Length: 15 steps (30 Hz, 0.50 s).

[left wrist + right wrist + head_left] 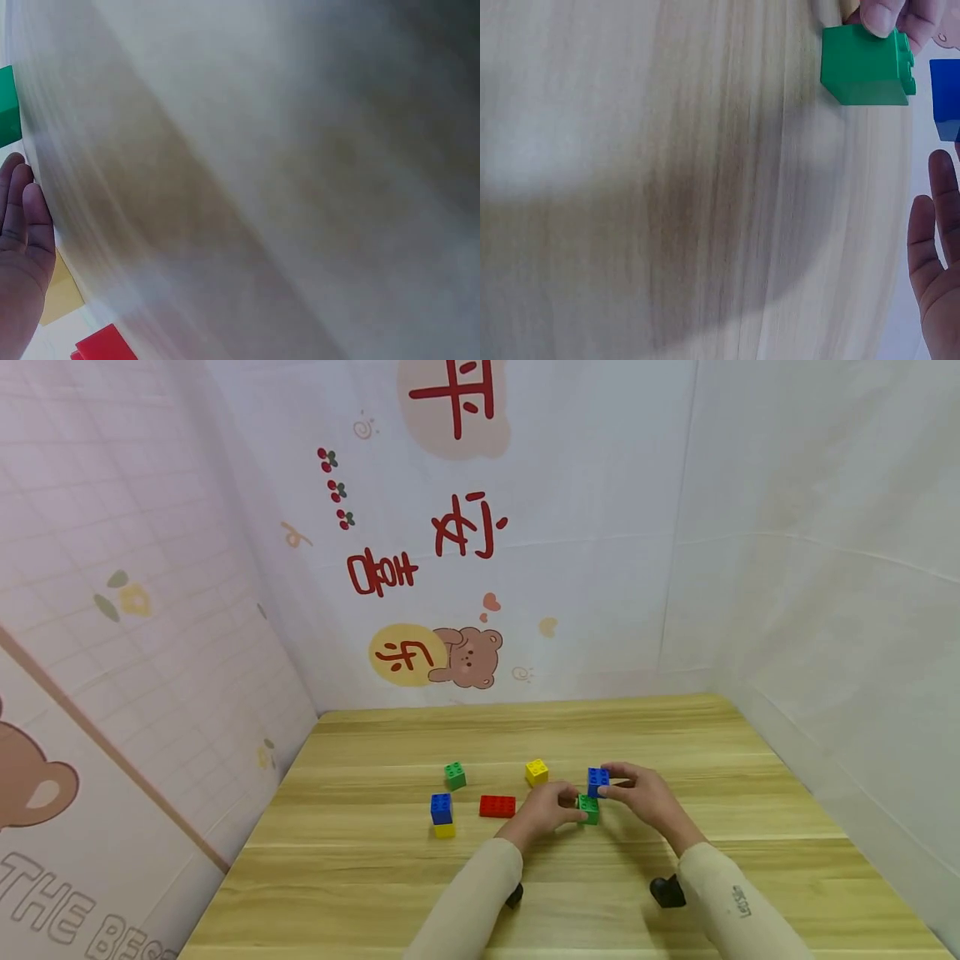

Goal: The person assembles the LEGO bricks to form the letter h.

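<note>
A green brick (588, 810) sits on the wooden table, studs up, and my left hand (551, 811) pinches it from the left. The thumb of that hand shows against the green brick (866, 67) in the right wrist view. Just above it my right hand (647, 793) holds a blue brick (597, 781) between thumb and fingers. The blue brick (945, 97) appears apart from the green one in the right wrist view, near the right hand (939, 289). At the left edge of the left wrist view, part of my left hand (26, 255) shows.
A yellow brick (536, 771) and a flat red brick (497, 807) lie left of the hands. Farther left are another green brick (454, 775) and a blue brick (441, 807) on a yellow one (445, 830). A black object (667, 892) is by the right sleeve.
</note>
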Each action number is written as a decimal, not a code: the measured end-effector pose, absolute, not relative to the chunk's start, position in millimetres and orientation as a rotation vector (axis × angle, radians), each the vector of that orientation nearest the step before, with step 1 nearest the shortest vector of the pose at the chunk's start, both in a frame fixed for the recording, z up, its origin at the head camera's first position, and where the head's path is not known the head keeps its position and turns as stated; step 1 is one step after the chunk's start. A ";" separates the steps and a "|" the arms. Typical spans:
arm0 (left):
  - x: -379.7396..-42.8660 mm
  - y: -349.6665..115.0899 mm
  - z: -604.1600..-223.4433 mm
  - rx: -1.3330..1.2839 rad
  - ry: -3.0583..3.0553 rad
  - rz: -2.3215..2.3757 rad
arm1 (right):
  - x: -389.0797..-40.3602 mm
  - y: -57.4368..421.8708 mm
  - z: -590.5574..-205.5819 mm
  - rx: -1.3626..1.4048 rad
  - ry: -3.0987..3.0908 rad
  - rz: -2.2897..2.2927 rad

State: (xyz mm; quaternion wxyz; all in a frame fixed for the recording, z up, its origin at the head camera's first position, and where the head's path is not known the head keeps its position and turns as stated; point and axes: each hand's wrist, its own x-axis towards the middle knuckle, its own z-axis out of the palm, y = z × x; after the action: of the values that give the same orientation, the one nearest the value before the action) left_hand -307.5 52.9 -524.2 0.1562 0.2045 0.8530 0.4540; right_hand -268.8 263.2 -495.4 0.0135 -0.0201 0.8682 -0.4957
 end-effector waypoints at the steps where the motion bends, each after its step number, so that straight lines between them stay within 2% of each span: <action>1: -307.6 52.7 -524.4 0.593 2.444 1.300 | -268.7 262.5 -495.5 -0.075 2.698 -1.545; 15: -306.5 53.0 -525.5 0.619 2.464 1.295 | -267.1 257.0 -500.8 -0.115 2.671 -1.513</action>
State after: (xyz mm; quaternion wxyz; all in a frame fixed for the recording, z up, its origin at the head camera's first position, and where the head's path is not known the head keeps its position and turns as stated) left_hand -306.5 53.0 -525.5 0.1446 0.2149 0.8549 0.4495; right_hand -267.1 257.0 -500.8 0.0349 -0.0374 0.8689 -0.4924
